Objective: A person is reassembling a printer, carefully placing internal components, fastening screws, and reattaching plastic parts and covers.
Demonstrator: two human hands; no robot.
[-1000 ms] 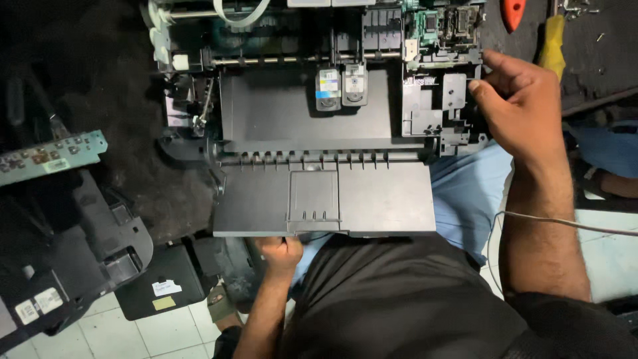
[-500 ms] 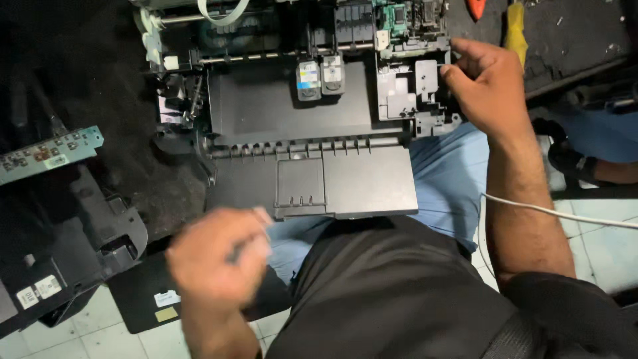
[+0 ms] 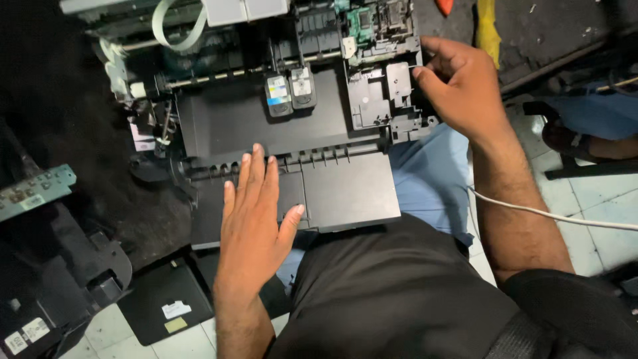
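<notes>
the printer (image 3: 279,126), opened with its cover off, rests on the person's lap, its tray (image 3: 345,193) jutting toward the body. the left hand (image 3: 256,213) lies flat and open on the tray, fingers spread, gripping nothing. the right hand (image 3: 462,86) pinches the edge of the side block (image 3: 385,100) at the printer's right end. two cartridges (image 3: 290,93) sit mid-carriage; a ribbon cable (image 3: 174,26) loops above. pressing hard on the tray could likely snap its hinge, and a tug at the side block could tip the printer off the lap.
</notes>
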